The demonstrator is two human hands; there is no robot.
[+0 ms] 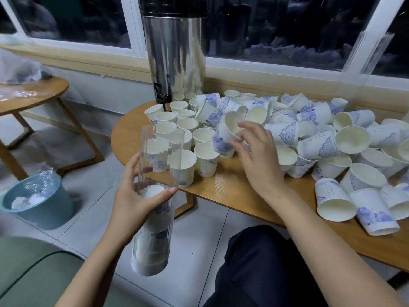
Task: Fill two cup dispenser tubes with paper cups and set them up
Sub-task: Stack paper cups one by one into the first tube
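Observation:
My left hand (135,196) grips a clear dispenser tube (158,173) held upright off the table's left edge. Several nested paper cups (155,213) fill its lower half; its upper half holds none. My right hand (254,156) pinches one white paper cup with blue print (225,134), tilted, just above the cups on the table. A large heap of loose paper cups (321,138) covers the wooden table (234,191), some upright, many lying on their sides. A second clear tube (363,60) leans against the window at the far right.
A tall steel drink urn (174,54) stands at the table's back left. A teal bin (37,200) with plastic wrap sits on the floor to the left. A second round table (33,94) carries plastic bags. My dark-trousered knee (261,262) is below the table edge.

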